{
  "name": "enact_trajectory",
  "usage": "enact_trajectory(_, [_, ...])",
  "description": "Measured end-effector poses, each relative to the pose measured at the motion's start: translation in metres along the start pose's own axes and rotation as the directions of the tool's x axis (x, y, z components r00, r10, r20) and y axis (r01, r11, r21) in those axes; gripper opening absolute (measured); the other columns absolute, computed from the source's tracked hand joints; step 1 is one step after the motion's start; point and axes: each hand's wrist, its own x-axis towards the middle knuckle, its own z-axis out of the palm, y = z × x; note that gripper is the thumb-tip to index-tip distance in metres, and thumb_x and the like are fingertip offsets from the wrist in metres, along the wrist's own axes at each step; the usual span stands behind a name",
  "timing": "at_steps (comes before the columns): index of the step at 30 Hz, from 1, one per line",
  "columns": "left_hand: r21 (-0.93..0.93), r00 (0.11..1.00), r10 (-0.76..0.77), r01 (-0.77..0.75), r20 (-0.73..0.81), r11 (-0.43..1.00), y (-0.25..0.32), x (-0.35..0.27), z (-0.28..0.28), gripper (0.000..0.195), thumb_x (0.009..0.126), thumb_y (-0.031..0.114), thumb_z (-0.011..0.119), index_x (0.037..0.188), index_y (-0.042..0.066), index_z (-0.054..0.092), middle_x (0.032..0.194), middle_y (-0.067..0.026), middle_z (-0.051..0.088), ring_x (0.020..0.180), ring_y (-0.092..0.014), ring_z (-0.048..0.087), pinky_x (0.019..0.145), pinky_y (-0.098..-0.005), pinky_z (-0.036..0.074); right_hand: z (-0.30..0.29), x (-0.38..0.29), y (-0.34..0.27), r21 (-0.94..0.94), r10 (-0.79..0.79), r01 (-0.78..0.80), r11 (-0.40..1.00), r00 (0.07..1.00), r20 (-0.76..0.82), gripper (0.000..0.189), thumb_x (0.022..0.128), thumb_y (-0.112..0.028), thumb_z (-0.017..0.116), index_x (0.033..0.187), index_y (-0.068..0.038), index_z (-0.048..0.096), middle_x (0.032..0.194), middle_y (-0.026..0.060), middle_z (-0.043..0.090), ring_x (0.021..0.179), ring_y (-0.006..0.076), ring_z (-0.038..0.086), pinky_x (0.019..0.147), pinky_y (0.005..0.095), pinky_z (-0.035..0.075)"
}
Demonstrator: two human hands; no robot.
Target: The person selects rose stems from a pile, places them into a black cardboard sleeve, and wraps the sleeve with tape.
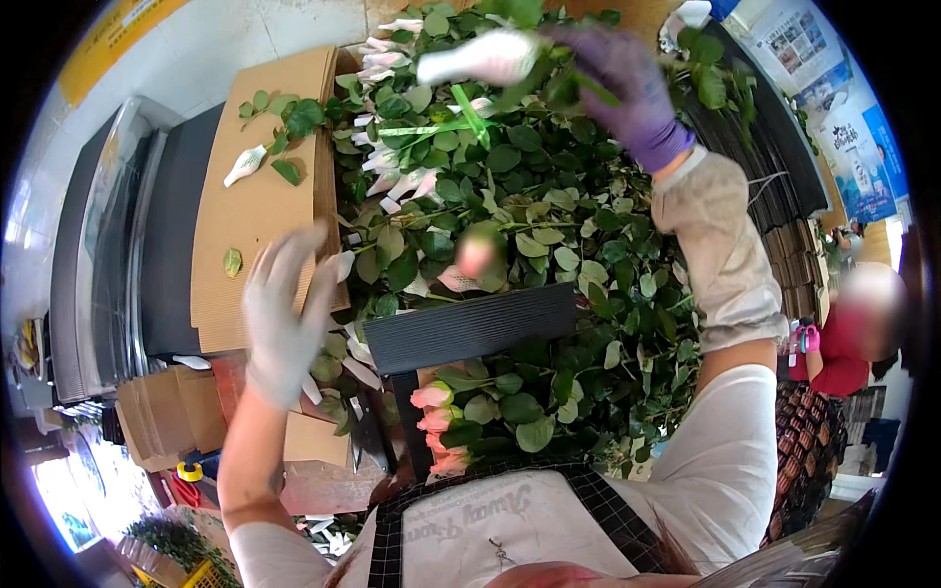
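My right hand (621, 88), in a purple glove with a grey sleeve cover, is raised at the top right, closed on a leafy rose stem. The bloom of that rose (485, 57), in a white foam net, points left and is blurred. My left hand (287, 309), in a whitish glove, has its fingers apart beside the cardboard edge, holding nothing. Between and below my hands lie many leafy rose stems (514, 154), several heads in white nets. Near my chest, pink roses (434, 419) lie by a black corrugated strip (470, 323).
Corrugated cardboard sheets (220, 279) are stacked at left, a netted rose (245, 166) on top. Black sheets (176, 220) stand farther left. Scissors (356, 434) lie near the front edge, red-handled scissors (185, 489) at lower left. A person in red (845, 345) is at far right.
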Motion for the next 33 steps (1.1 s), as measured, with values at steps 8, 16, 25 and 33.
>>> enact_trajectory(8, [0.353,0.508,-0.362,0.118,0.781,0.928,-0.057,0.052,0.123,0.048,0.079,0.027,0.062,0.119,0.002,0.055,0.109,-0.0222,0.062,0.100,-0.034,0.061,0.091,-0.0385,0.045,0.057,-0.153,-0.080,0.212,-0.032,-0.368,0.905,0.437,0.899,0.040,0.084,-0.022,0.057,0.123,-0.016,0.054,0.109,0.0111,0.062,0.098,0.0286,0.060,0.086,0.0399,0.049])
enact_trajectory(16, [-0.167,0.770,-0.391,0.531,0.505,0.831,-0.046,0.125,-0.022,0.034,0.078,0.005,0.049,0.108,-0.003,0.062,0.098,-0.0116,0.065,0.087,-0.016,0.060,0.077,-0.0265,0.047,0.038,-0.211,-0.097,0.200,0.056,-0.417,0.887,0.527,0.848,0.052,0.078,-0.022,0.063,0.128,-0.018,0.050,0.108,0.0110,0.062,0.101,0.0316,0.058,0.087,0.0452,0.046])
enact_trajectory(25, [-0.564,0.922,-0.388,0.310,-0.019,0.765,-0.071,0.105,-0.041,0.026,0.089,0.010,0.056,0.112,0.000,0.062,0.099,-0.0060,0.066,0.085,-0.011,0.059,0.074,-0.0250,0.048,0.018,-0.159,-0.118,-0.149,0.139,-0.045,0.988,0.680,0.720,0.046,0.078,-0.024,0.062,0.122,-0.014,0.054,0.105,0.0107,0.063,0.103,0.0278,0.059,0.083,0.0398,0.046])
enact_trajectory(33, [-0.268,0.502,0.433,-0.368,0.749,0.890,0.009,0.045,0.166,0.039,0.081,0.037,0.063,0.107,0.007,0.059,0.105,-0.0197,0.061,0.095,-0.035,0.060,0.079,-0.0400,0.051,-0.007,-0.055,-0.082,-0.005,0.329,-0.369,0.929,0.821,0.466,0.035,0.082,-0.026,0.059,0.114,-0.012,0.057,0.129,0.0150,0.050,0.108,0.0304,0.054,0.086,0.0395,0.043])
